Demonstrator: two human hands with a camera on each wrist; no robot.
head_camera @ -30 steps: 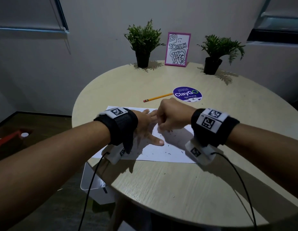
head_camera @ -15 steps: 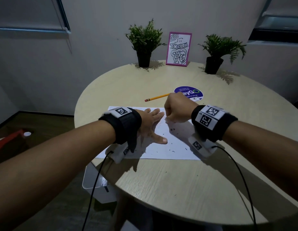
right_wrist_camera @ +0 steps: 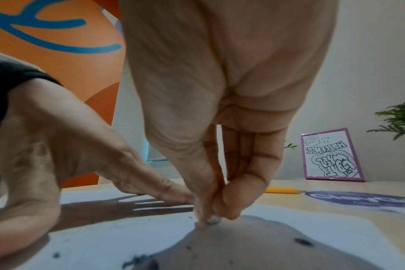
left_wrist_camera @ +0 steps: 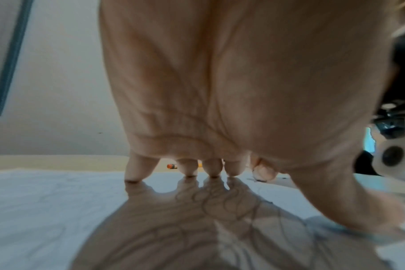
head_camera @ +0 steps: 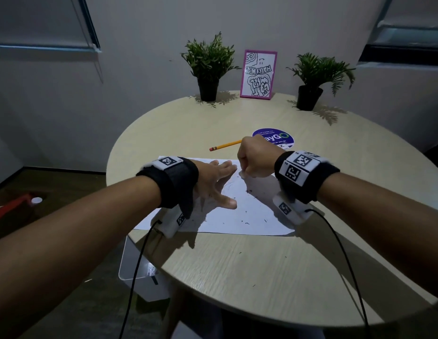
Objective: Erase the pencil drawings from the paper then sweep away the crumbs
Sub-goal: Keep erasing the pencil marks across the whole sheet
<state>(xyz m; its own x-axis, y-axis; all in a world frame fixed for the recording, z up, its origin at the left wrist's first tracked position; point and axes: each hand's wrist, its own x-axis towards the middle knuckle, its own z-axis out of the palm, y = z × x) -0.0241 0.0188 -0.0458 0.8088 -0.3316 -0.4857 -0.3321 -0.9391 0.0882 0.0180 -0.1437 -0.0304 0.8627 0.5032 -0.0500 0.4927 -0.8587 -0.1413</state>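
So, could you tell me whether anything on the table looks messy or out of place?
Dark eraser crumbs lie scattered over the paper, a few on the table beyond its near edge. The framed drawing at the back looks upside down.

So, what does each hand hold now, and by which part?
The right hand pinches a small eraser by its top. The left hand holds nothing, pressing flat on the paper.

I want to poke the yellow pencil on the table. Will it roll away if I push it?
Probably, if you push it from the side. The pencil lies flat on the smooth round table, and nothing next to it would stop it. It looks thin and stiff, so it should feel light and not bend. Pushed from its pink eraser end, it would likely slide instead.
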